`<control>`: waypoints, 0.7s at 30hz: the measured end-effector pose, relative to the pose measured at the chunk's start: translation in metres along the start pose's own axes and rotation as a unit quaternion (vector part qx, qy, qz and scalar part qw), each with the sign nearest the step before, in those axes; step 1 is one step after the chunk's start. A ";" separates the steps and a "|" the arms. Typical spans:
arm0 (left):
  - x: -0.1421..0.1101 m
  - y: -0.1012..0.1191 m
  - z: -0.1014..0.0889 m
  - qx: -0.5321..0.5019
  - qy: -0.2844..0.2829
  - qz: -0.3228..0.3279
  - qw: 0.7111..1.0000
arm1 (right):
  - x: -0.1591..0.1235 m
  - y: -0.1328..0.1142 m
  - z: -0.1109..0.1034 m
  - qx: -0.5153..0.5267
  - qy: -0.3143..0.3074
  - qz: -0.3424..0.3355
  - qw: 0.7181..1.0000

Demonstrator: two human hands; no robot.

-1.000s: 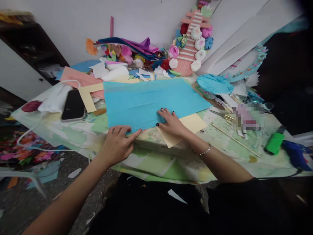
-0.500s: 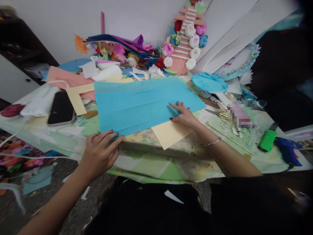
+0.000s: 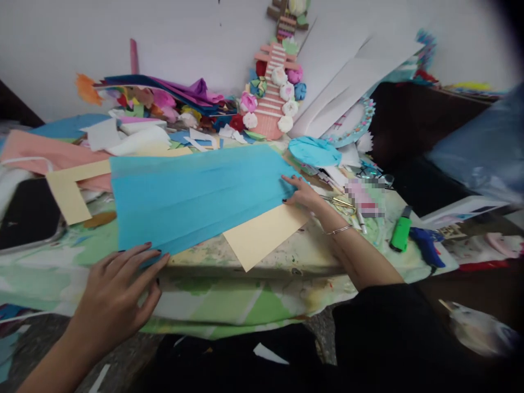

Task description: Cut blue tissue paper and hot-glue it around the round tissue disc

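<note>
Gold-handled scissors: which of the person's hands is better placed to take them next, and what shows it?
Probably the right hand: it lies spread at the right end of the blue paper, close beside the gold-handled scissors. The left hand is at the paper's near-left corner, farther away.

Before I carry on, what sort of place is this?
Probably a papercraft workspace, home or studio unclear: a blue paper sheet is spread out, scissors and a blue glue gun lie at the right, and paper flowers stand behind.
</note>
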State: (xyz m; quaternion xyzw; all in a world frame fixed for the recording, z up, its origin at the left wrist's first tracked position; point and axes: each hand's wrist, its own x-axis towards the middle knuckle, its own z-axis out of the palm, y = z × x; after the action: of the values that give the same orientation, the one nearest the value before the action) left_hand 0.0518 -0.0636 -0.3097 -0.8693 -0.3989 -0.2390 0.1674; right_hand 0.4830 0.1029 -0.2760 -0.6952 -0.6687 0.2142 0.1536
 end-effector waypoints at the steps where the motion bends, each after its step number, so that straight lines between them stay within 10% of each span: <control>1: -0.002 -0.003 0.003 -0.004 0.003 0.000 1.000 | 0.002 0.004 -0.003 -0.008 -0.001 0.001 1.000; 15: -0.021 -0.005 0.017 -0.066 -0.004 -0.056 0.996 | 0.020 0.020 -0.005 -0.112 0.064 -0.019 0.991; 21: 0.012 -0.007 0.011 -0.051 0.014 -0.018 0.998 | 0.022 0.044 -0.025 -0.096 0.088 0.021 0.991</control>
State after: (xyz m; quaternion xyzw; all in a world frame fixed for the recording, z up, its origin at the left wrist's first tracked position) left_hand 0.0566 -0.0466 -0.3115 -0.8663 -0.3989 -0.2740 0.1237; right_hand 0.5335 0.1240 -0.2786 -0.7364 -0.6556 0.0906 0.1401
